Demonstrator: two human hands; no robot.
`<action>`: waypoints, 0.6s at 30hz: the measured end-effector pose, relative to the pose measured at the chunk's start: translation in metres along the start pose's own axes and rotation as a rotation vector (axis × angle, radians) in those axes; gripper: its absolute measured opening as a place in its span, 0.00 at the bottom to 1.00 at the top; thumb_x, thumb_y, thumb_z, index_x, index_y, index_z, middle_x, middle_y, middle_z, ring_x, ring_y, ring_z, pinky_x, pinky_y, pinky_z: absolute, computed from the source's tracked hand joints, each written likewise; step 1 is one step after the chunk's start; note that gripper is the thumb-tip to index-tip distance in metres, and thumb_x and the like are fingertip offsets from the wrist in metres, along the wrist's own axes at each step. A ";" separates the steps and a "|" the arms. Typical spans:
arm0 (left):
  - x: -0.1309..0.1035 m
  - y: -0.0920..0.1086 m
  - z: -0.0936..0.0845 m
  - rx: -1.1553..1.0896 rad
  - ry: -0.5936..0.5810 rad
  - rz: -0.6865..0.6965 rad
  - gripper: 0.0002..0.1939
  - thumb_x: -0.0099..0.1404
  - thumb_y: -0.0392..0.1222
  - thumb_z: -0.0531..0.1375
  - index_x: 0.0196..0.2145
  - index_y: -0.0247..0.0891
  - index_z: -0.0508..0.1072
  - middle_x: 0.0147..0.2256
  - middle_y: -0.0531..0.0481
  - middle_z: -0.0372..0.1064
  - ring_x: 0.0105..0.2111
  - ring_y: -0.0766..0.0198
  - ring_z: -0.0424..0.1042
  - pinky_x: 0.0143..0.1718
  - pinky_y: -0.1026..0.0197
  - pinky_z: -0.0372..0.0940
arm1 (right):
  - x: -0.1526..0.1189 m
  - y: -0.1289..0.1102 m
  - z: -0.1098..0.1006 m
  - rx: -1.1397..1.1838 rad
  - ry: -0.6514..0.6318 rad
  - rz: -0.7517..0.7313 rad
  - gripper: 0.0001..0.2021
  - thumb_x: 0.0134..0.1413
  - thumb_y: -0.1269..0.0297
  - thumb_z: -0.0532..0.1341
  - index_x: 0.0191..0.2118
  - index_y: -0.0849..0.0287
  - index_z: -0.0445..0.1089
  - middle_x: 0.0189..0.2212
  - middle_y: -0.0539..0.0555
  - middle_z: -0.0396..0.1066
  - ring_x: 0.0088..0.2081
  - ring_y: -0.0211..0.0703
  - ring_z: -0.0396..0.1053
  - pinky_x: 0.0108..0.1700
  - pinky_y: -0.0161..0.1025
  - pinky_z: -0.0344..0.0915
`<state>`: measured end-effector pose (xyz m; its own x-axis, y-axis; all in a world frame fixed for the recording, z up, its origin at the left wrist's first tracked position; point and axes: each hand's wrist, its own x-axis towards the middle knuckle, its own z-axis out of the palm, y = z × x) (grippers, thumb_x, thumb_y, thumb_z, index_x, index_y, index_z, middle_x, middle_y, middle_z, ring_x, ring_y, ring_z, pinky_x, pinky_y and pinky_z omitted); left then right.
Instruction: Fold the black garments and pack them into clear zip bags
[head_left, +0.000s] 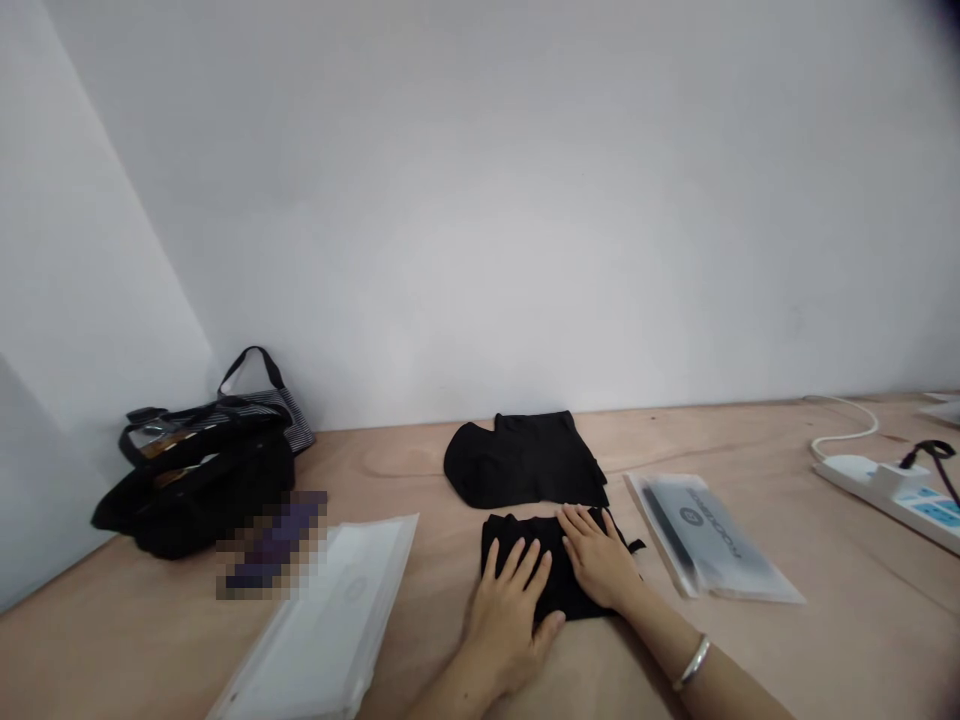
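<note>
A folded black cloth [559, 585] lies flat on the wooden table near its front. On its left part rests my left hand [510, 610], palm down with the fingers spread. My right hand [596, 560] lies flat over the upper right part of the same cloth, a silver bangle on that wrist. Just behind, a second black cloth piece [529, 460] with a rounded left end lies flat. To the right is a frosted plastic pouch [712, 540] with printed letters and something dark inside. Another whitish plastic pouch [330, 620] lies to the left.
A black bag [202, 490] stands at the back left, with a striped bag [296, 415] behind it. A blurred purple item [277, 545] lies beside it. A white power strip [892, 490] with cables is at the right. The wall [525, 200] borders the table [420, 460].
</note>
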<state>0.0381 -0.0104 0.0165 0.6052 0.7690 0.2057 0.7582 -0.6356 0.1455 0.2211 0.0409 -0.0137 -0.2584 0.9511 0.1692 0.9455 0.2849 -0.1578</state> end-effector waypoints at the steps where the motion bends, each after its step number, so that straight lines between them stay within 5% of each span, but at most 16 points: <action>1: -0.001 -0.001 0.000 0.000 0.014 -0.002 0.30 0.64 0.56 0.45 0.60 0.45 0.45 0.60 0.50 0.45 0.60 0.53 0.42 0.58 0.42 0.38 | -0.001 0.000 0.000 0.003 0.003 -0.006 0.24 0.58 0.63 0.40 0.60 0.60 0.49 0.60 0.54 0.47 0.60 0.49 0.43 0.58 0.56 0.37; 8: -0.022 -0.032 0.007 0.017 0.096 -0.204 0.49 0.54 0.62 0.53 0.61 0.33 0.32 0.62 0.42 0.28 0.61 0.48 0.31 0.58 0.43 0.38 | -0.002 0.003 0.000 0.014 0.010 -0.010 0.24 0.58 0.62 0.40 0.60 0.59 0.49 0.59 0.54 0.49 0.59 0.49 0.45 0.58 0.56 0.38; 14: -0.034 -0.050 0.008 -0.031 -0.130 -0.357 0.56 0.47 0.70 0.52 0.61 0.29 0.36 0.62 0.38 0.30 0.60 0.48 0.28 0.59 0.44 0.31 | -0.002 0.004 0.002 0.027 0.056 -0.032 0.23 0.58 0.63 0.41 0.59 0.58 0.52 0.58 0.55 0.52 0.59 0.48 0.48 0.58 0.55 0.40; 18: -0.031 -0.048 0.006 -0.045 -0.175 -0.378 0.57 0.46 0.71 0.51 0.61 0.29 0.36 0.62 0.40 0.29 0.61 0.51 0.27 0.59 0.47 0.27 | -0.005 0.004 -0.003 0.023 0.130 -0.018 0.20 0.57 0.68 0.43 0.54 0.58 0.58 0.56 0.55 0.56 0.58 0.46 0.50 0.57 0.49 0.46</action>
<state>-0.0159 -0.0030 -0.0027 0.3215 0.9462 -0.0373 0.9259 -0.3058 0.2217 0.2269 0.0373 -0.0122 -0.2463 0.9226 0.2968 0.9356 0.3063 -0.1757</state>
